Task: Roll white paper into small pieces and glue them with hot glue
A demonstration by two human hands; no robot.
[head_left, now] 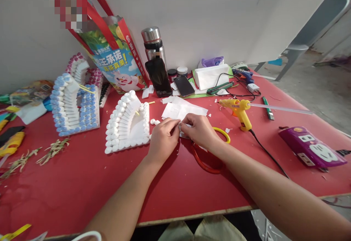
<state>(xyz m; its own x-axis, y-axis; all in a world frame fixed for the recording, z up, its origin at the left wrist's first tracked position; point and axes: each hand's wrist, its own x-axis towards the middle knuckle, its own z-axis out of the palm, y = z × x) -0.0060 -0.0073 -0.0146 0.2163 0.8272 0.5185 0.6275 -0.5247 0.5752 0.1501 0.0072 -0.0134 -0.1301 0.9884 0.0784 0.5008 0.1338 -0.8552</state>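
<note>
My left hand (162, 135) and my right hand (201, 130) meet over the red table (82, 182), both with fingers pinched on a small white foam piece (183, 131) between them. White foam sheets (181, 109) lie just beyond my fingers. Under my right wrist sit scissors with a yellow handle (223, 133) and a red handle (204, 164). A white foam stair-shaped model (127, 125) edged with small white cylinders stands left of my left hand. A yellow glue gun (239, 110) stands upright to the right of my right hand.
A blue-capped foam model (72, 105) and a pink-capped one (79, 65) stand at left. At the back are a printed shopping bag (115, 61), steel flask (153, 45), two phones (159, 76), a tissue box (211, 75). A purple power strip (312, 149) lies right.
</note>
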